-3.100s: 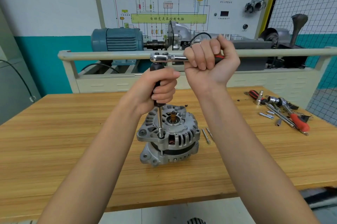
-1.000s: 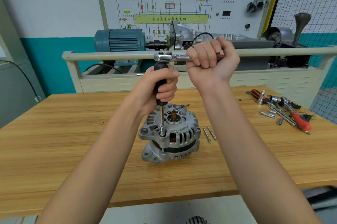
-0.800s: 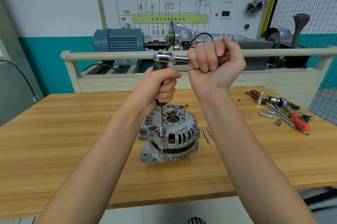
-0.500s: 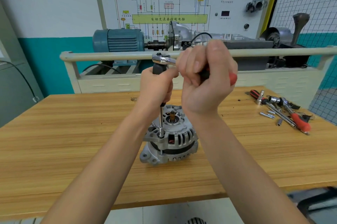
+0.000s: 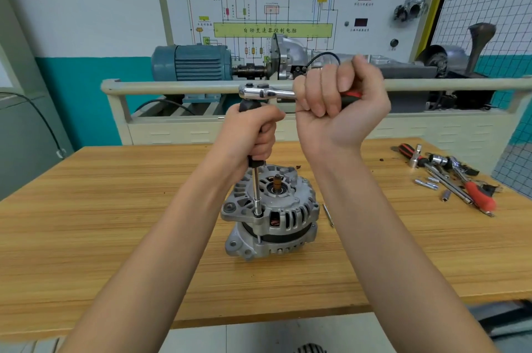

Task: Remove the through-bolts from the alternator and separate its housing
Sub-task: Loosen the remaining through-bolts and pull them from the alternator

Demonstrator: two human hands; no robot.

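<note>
Right hand [image 5: 341,111] swung ratchet [image 5: 266,93] handle rightward.

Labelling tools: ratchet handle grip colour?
Red and black, on the ratchet, in the head view.

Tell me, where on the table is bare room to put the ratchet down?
Free: the wide patch left of the alternator, and the front strip of table before it. Crowded: the far right corner, with the tools; a loose bolt lies right of the alternator.

Bare table [image 5: 100,223] left; tools [image 5: 449,177] (scattered) crowd right.
</note>
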